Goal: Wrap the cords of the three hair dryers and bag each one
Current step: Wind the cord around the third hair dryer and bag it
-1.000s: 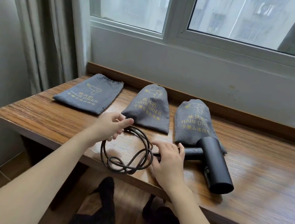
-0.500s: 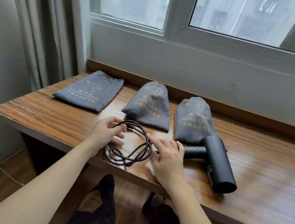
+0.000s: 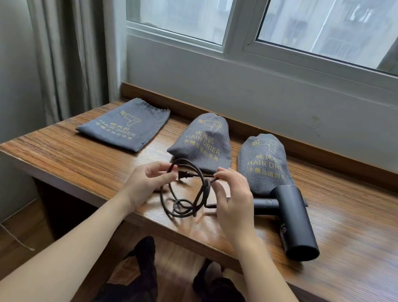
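**Both hands on the coiled cord**

The left hand [image 3: 147, 184] pinches the black cord [image 3: 188, 194] at the loop's left side; the right hand [image 3: 233, 200] grips the gathered loops. The plug [image 3: 186, 175] sticks out between them. The black hair dryer [image 3: 292, 220] lies toward the desk's [image 3: 67, 149] front edge. Along the back edge: one flat gray bag [image 3: 123, 126] and two filled bags [image 3: 204, 142] [image 3: 265, 162].

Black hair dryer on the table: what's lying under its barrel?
The black hair dryer rests partly on the near end of the rightmost grey fabric bag. That bag bulges, but its contents are covered.
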`<state>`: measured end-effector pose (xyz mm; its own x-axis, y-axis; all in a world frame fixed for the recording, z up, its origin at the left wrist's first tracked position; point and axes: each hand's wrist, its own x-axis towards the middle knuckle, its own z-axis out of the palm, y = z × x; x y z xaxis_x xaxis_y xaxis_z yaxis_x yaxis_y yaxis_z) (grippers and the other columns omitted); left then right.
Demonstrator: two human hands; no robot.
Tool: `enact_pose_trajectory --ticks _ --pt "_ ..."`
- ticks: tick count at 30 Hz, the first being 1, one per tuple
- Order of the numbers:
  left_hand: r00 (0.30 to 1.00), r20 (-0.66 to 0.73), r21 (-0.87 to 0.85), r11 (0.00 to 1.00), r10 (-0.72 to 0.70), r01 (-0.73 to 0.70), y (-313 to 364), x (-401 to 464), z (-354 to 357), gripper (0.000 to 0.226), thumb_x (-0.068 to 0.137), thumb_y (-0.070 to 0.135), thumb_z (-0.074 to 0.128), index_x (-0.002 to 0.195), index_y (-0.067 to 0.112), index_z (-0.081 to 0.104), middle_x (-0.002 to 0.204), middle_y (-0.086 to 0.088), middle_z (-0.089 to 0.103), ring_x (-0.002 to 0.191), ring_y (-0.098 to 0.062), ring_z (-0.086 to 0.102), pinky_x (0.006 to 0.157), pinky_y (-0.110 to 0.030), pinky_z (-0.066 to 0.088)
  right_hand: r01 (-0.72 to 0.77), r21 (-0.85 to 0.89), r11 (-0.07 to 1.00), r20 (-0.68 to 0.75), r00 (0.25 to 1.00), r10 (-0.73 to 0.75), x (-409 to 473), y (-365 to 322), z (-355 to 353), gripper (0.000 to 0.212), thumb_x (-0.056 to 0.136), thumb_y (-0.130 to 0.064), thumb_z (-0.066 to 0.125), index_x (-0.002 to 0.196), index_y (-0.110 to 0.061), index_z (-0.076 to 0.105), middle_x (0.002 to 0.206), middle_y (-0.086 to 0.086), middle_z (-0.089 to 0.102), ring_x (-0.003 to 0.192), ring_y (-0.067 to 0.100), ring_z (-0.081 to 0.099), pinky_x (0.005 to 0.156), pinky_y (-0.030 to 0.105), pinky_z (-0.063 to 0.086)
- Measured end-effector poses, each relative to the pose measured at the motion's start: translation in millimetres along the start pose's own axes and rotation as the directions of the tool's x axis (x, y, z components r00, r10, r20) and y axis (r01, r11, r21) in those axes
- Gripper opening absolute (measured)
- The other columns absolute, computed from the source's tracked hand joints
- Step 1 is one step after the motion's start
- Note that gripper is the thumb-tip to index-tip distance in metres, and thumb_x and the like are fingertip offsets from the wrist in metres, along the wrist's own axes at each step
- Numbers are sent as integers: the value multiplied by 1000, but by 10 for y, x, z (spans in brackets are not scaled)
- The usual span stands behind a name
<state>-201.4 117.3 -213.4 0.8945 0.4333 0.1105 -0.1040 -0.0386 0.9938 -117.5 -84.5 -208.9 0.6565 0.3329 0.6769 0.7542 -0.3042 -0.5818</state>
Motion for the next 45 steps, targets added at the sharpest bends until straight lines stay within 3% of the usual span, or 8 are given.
enact_pose_trajectory --ticks 5,16,21,27,31,34,39,45 --pt "980 -179 93 993 90 -74 34 -59 12 47 61 51 74 99 22 72 101 5 72 96 -9 63 83 -31 50 155 -145 977 42 988 -150 178 -141 -114 7 86 -21 73 89 -15 71 85 -7 69 88 16 58 76 29 48" --pt "987 148 -109 993 68 -52 226 -310 404 14 93 4 59 100 3 71 75 -2 70 70 -10 64 67 -20 52 253 -131 958 128 963 -237 168 -310 -180 11 80 -25 75 81 -15 73 74 -3 63 64 17 57 58 41 52" --pt "988 71 -117 985 138 -129 418 -273 510 11 85 -4 68 85 7 64 70 1 67 63 -7 60 61 -16 48 -25 150 988 264 964 -16 89 -459 -262 48 82 -23 64 130 -20 63 94 -12 64 77 0 58 75 18 46" --pt "979 30 -92 976 200 -196 526 -331 588 20 86 -12 63 80 7 59 71 -3 64 66 -7 62 64 -18 51 -227 126 966 285 941 184 65 -548 -242 51 82 -56 64 130 -44 52 70 -14 51 65 7 50 69 31 50" --pt "978 48 -21 979 203 -203 600 -362 562 18 87 -10 64 82 7 63 72 -1 69 68 -11 67 64 -24 57 -222 113 968 255 948 188 51 -554 -255 49 91 -33 60 138 -42 51 90 -12 57 74 7 55 78 29 51" --pt "991 -46 -303 944 124 -132 675 -357 487 16 90 -7 58 83 7 58 75 -8 66 65 -18 68 60 -35 61 -222 4 975 250 944 214 66 -518 -296 29 88 -25 52 113 -28 67 97 -3 65 87 15 59 84 38 50" --pt "993 115 -779 623 37 67 686 -354 267 13 86 5 50 90 15 58 74 -4 62 64 -13 64 69 -40 61 -327 -36 944 207 922 327 43 -310 -376 12 85 -14 57 77 -23 57 81 -6 59 82 16 55 73 29 41" --pt "955 261 -344 911 -141 228 635 -303 193 39 75 2 54 114 4 59 85 -12 54 66 -21 61 58 -38 57 -300 50 953 263 924 278 22 -302 -369 27 87 -1 62 102 -23 64 95 -3 59 81 6 57 74 14 45"
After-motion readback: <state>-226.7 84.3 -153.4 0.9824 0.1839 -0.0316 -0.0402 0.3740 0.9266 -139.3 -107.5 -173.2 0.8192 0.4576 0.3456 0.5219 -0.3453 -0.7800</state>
